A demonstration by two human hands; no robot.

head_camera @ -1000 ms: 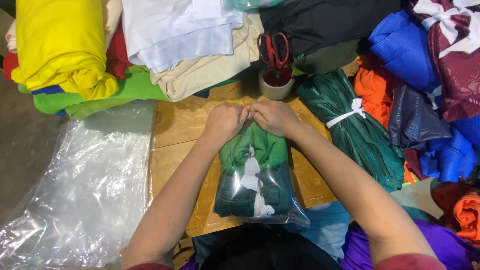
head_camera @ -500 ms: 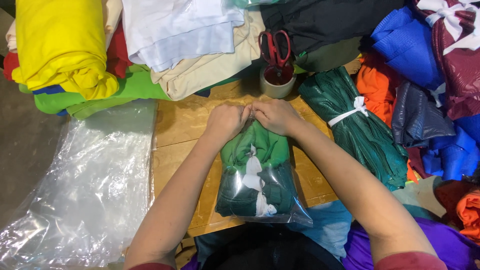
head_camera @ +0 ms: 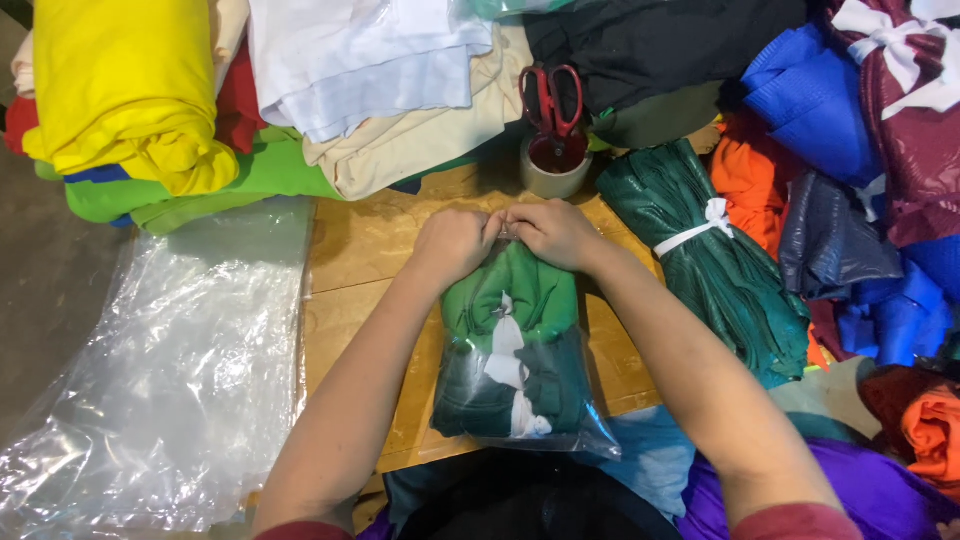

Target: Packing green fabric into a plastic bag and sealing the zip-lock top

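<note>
A clear plastic bag (head_camera: 520, 400) lies on the wooden board (head_camera: 360, 250) in front of me, holding folded green cloth (head_camera: 515, 300) tied with a white ribbon. My left hand (head_camera: 455, 243) and my right hand (head_camera: 550, 230) meet at the bag's far end, both pinching its open edge with fingers closed. The near end of the bag reaches the board's front edge.
Red scissors (head_camera: 550, 100) stand in a tape roll (head_camera: 553, 170) just beyond my hands. A dark green bundle (head_camera: 715, 260) tied in white lies to the right, with orange, blue and maroon cloth beyond. Stacked yellow, green, white and beige fabric lines the back. Clear plastic sheets (head_camera: 170, 380) lie left.
Both hands stay at the bag's far edge; they have shifted only slightly. The bag and cloth lie in the same place.
</note>
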